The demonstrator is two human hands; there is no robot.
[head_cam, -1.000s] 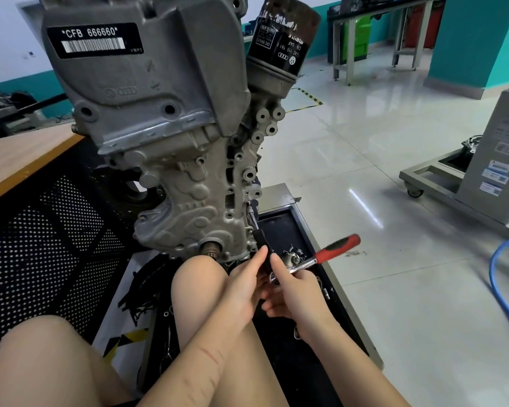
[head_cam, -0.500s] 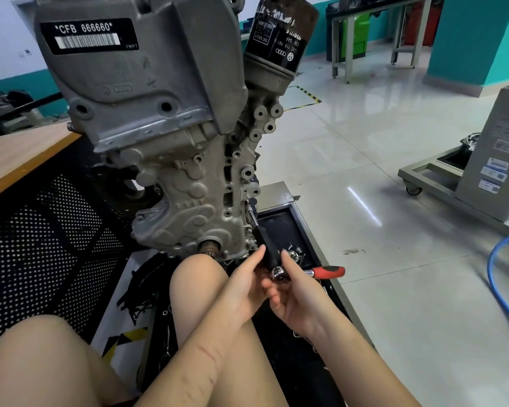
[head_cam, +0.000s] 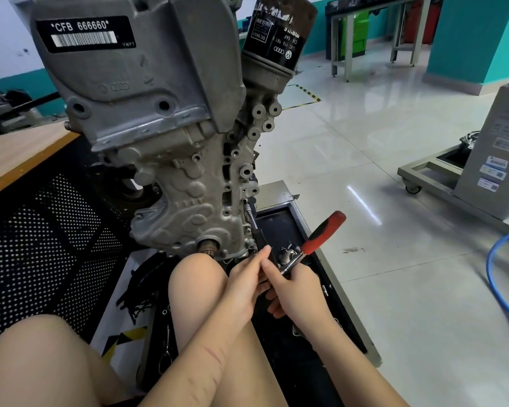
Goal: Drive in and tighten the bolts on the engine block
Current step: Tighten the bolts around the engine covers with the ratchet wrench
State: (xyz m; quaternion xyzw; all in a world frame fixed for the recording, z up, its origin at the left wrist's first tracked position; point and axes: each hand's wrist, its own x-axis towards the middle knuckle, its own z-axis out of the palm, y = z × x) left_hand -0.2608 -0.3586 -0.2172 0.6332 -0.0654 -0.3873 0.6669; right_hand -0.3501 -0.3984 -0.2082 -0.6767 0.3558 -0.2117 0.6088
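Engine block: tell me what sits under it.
Under the engine block, a black tray holds loose metal parts. The left hand and right hand work a red-handled ratchet there. Knees and hands cover the tray's near part.

One engine block, one oil filter, one ratchet — two hands.

2 bare forearms come into the head view from 6 o'clock, with no sleeves, gloves, watch or rings on them. The left hand sits at 9 o'clock of the right hand. The left forearm carries several thin, slanted linear marks along its upper side. 2 bare knees show toward 8 o'clock, uncovered by any garment. The fingers have short, unpainted nails.
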